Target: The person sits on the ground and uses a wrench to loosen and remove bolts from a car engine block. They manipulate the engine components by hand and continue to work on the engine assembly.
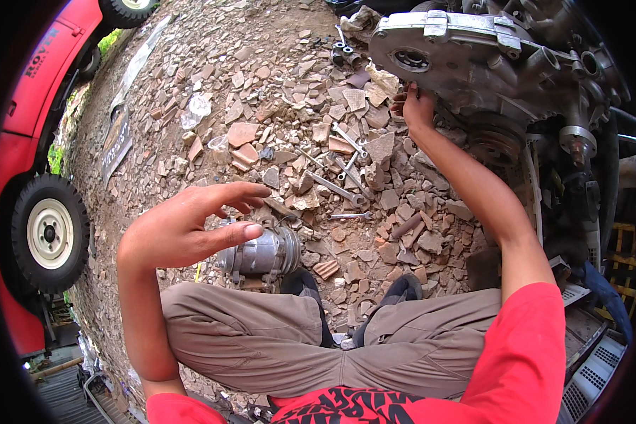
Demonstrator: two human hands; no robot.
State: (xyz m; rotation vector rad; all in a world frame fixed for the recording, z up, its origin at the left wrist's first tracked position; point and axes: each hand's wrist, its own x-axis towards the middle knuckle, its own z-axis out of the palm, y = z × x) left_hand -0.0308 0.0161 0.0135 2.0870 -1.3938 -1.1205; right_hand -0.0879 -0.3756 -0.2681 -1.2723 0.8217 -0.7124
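Observation:
My left hand (191,230) hovers open, fingers apart and slightly bent, over a silver compressor with a pulley (265,251) on the ground between my feet. My right hand (415,106) reaches up to the lower edge of a large grey metal engine assembly (466,67) at the upper right, its fingers curled; what they grip, if anything, is hidden. A dark pulley (495,145) sits under that assembly. Several loose wrenches (336,187) lie on the rubble in the middle, and more small tools (343,46) lie near the top.
Broken tile and stone rubble (233,113) covers the ground. At the left stands a red vehicle (28,106) with a spare-looking black tire on a cream rim (49,233). Plastic crates (590,374) and a blue cloth (608,297) are at the right, beside my bent legs.

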